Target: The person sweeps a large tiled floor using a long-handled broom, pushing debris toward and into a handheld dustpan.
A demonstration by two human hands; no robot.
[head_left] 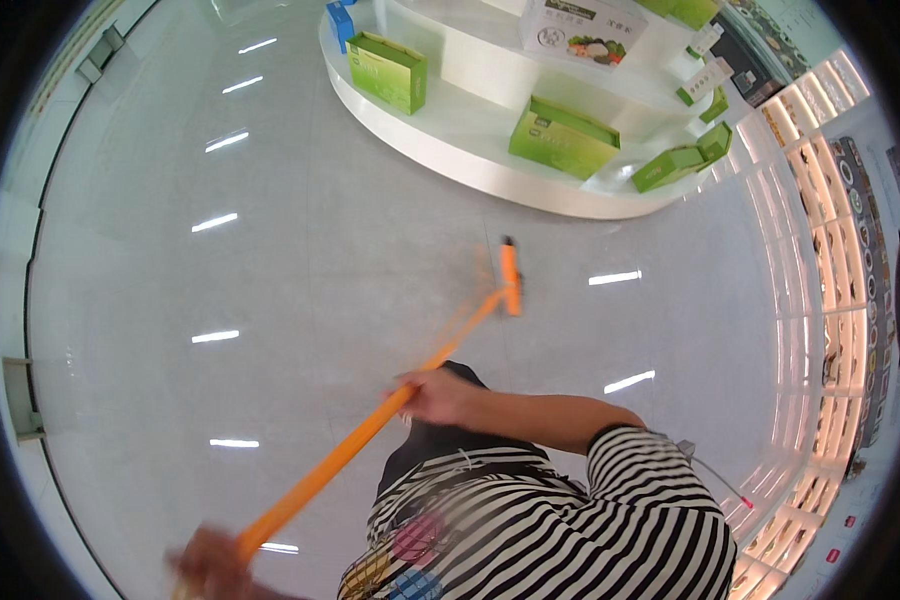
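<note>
A floor-cleaning tool with a long orange handle [335, 460] slants across the view from lower left to the middle. Its narrow orange head [511, 280], with a dark end, lies crosswise at the floor. Whether it is a broom or a mop I cannot make out. My left hand [212, 562], smeared by motion, is closed around the upper end of the handle. Farther down, my right hand [435, 396] wraps around the same handle, in front of my dark trousers and striped shirt.
Ahead stands a curved white tiered display [470, 165] bearing green boxes [564, 138] and a white carton [583, 30]. Lit shelves [840, 350] run along the right side. Glossy grey floor [310, 250] spreads around me, with a wall edge [32, 270] at the far left.
</note>
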